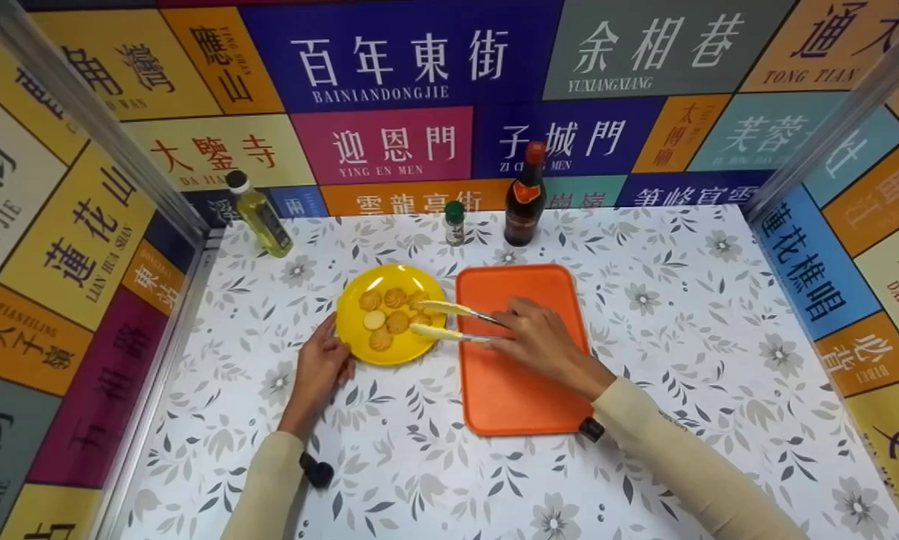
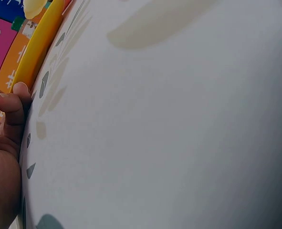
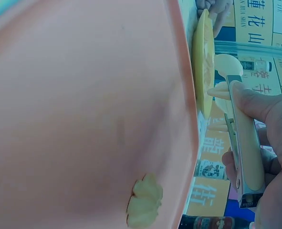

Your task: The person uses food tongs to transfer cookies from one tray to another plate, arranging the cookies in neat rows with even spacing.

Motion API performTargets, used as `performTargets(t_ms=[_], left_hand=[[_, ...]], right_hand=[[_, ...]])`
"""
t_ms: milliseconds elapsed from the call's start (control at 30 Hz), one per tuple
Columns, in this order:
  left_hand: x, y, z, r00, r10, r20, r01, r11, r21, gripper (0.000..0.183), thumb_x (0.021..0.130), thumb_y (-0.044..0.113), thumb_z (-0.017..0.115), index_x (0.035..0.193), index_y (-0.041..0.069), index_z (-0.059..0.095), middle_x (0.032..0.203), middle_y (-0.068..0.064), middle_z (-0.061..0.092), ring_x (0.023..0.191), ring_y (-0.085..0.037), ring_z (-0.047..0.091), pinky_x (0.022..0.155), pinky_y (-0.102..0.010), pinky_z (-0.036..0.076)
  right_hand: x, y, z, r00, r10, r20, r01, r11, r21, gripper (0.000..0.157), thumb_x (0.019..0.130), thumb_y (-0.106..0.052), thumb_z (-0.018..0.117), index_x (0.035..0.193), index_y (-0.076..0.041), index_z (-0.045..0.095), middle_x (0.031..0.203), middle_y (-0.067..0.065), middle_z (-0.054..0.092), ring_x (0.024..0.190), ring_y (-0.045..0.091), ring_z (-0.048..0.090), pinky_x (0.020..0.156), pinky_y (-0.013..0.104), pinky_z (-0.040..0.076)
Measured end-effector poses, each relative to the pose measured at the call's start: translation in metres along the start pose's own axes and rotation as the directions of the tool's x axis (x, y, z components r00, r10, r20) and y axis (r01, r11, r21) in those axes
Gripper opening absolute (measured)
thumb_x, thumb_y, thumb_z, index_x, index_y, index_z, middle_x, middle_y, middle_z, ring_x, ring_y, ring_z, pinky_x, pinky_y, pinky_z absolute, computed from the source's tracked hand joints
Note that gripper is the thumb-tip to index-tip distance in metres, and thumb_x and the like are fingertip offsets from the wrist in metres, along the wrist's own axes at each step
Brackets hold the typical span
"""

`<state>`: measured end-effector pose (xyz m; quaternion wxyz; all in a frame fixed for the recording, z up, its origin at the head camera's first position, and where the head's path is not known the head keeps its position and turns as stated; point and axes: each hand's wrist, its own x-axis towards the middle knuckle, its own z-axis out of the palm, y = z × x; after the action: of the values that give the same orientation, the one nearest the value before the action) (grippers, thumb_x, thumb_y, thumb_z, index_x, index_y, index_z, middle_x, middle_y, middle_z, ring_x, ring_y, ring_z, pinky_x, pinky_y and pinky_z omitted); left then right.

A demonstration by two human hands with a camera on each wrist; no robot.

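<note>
My left hand (image 1: 320, 364) holds the left rim of a yellow plate (image 1: 352, 341); in the left wrist view its curled fingers (image 2: 12, 102) meet the plate's edge. Several round piped cookies (image 1: 395, 322) lie on the plate. My right hand (image 1: 535, 334) grips metal tongs (image 1: 479, 315) with cream-coloured tips. Those tips stand apart over the plate's right side, close to the cookies there. Below my right hand is an orange tray (image 1: 513, 409). A single cookie (image 3: 145, 202) lies on this tray in the right wrist view; in the head view my hand hides it.
Behind the plate and tray stand a small green-capped jar (image 1: 455, 223) and a dark bottle with a red cap (image 1: 524, 206). An oil bottle (image 1: 260, 217) stands at the back left. Printed wall panels (image 1: 389, 142) enclose the back and sides of the table with its leaf-patterned cloth (image 1: 666, 322).
</note>
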<state>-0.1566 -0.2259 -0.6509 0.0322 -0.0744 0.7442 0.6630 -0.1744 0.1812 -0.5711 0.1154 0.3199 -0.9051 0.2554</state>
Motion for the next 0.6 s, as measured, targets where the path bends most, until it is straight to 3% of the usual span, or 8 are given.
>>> performTargets(t_ms=[600], left_hand=[[-0.001, 0.001, -0.001, 1.0, 0.018, 0.001, -0.018, 1.0, 0.004, 0.072, 0.106, 0.006, 0.06, 0.173, 0.015, 0.037, 0.076, -0.025, 0.065, 0.048, -0.021, 0.052, 0.044, -0.028, 0.046]], right_hand=[[-0.029, 0.019, -0.018, 0.995, 0.081, -0.05, -0.08, 0.997, 0.019, 0.042, 0.088, -0.033, 0.096, 0.115, -0.003, 0.085, 0.085, 0.006, 0.053, 0.073, 0.021, 0.049, 0.061, 0.033, 0.043]])
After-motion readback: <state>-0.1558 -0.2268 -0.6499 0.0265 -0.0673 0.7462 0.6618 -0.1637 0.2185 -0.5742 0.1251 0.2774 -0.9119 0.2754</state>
